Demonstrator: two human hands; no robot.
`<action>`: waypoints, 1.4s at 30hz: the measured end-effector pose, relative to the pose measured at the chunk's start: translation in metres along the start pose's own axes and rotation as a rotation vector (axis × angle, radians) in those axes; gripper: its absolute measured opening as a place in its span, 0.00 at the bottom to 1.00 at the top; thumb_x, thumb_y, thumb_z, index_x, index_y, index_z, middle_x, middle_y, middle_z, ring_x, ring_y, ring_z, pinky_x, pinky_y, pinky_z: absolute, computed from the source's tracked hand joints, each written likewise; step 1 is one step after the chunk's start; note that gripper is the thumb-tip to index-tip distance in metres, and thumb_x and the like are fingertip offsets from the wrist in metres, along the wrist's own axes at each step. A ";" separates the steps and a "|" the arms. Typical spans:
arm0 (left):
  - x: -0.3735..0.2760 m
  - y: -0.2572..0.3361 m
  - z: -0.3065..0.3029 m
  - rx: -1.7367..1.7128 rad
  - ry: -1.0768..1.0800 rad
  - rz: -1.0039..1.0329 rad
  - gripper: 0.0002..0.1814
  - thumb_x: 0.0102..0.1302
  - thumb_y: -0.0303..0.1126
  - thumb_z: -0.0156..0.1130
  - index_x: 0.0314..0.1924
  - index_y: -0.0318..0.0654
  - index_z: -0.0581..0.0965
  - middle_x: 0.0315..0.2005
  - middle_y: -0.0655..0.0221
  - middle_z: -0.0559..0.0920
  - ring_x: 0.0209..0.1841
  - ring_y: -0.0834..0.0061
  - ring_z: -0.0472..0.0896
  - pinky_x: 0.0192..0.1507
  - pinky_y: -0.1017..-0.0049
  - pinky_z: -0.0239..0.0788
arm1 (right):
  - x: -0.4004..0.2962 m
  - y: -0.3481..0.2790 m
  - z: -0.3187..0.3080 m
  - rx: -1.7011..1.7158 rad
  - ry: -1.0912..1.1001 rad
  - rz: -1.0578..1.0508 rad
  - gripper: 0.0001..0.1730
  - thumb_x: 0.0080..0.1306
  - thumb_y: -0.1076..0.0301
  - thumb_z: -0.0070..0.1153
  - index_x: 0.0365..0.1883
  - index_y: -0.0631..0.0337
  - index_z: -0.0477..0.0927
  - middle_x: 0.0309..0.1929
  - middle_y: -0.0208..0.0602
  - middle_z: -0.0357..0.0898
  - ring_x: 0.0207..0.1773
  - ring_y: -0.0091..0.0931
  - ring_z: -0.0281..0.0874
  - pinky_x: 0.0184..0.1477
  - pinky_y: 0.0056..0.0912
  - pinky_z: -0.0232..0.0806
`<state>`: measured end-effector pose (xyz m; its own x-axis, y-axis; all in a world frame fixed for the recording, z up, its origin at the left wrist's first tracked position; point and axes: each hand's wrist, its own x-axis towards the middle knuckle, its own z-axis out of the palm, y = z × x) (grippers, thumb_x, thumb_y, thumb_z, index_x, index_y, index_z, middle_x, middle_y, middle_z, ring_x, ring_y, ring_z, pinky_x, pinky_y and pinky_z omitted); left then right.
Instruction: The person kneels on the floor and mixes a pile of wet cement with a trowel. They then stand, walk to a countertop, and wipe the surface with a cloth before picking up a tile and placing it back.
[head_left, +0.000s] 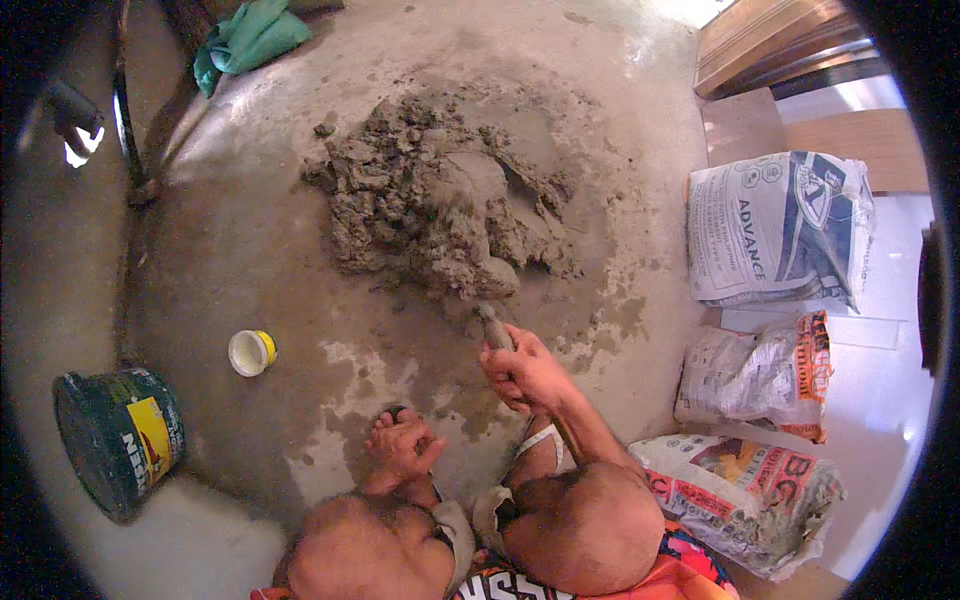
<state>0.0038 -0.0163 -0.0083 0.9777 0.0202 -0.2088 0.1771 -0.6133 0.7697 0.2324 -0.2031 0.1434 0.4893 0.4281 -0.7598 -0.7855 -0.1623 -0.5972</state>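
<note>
My right hand (529, 367) grips the stubby handle (495, 326) of a hand tool, most likely a trowel. The tool's far end meets the near edge of a heap of wet grey mortar (390, 195), and mortar hides or coats its blade. Lumps form the heap's left side; a smoother, smeared patch lies to the right. My left hand (411, 448) hangs loosely past my left knee, above my foot, and no object shows in it. A small white tub (249, 353) with a yellow band sits on the floor to its left.
A dark green bucket (124, 442) stands at the left. Along the right wall are a cement bag (776, 229), a crumpled white-and-orange sack (750, 375) and a tile adhesive bag (750, 495). Wooden boards (772, 41) lean at upper right; green cloth (255, 41) lies upper left.
</note>
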 end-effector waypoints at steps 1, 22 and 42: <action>0.000 -0.001 0.000 -0.042 -0.015 0.004 0.17 0.58 0.52 0.74 0.28 0.48 0.82 0.29 0.66 0.86 0.40 0.52 0.84 0.45 0.52 0.71 | -0.012 -0.011 0.001 -0.006 -0.027 -0.074 0.10 0.69 0.66 0.59 0.44 0.54 0.71 0.19 0.21 0.66 0.13 0.16 0.59 0.13 0.25 0.50; 0.003 0.000 -0.008 0.026 0.030 0.120 0.15 0.57 0.48 0.75 0.26 0.48 0.82 0.27 0.65 0.86 0.33 0.55 0.84 0.43 0.55 0.69 | -0.006 0.033 -0.081 -1.561 0.513 -0.261 0.13 0.74 0.66 0.50 0.50 0.64 0.67 0.32 0.58 0.85 0.35 0.55 0.86 0.33 0.60 0.76; 0.011 0.010 -0.006 0.085 -0.008 -0.026 0.17 0.59 0.53 0.73 0.27 0.50 0.83 0.23 0.68 0.84 0.29 0.57 0.83 0.35 0.58 0.72 | 0.138 -0.132 -0.201 -1.126 -0.137 0.017 0.06 0.61 0.71 0.57 0.29 0.62 0.73 0.16 0.30 0.71 0.14 0.24 0.69 0.15 0.33 0.63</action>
<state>0.0169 -0.0171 0.0005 0.9719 0.0311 -0.2332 0.1921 -0.6773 0.7102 0.4795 -0.3012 0.0662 0.3820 0.5008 -0.7767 0.0301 -0.8467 -0.5312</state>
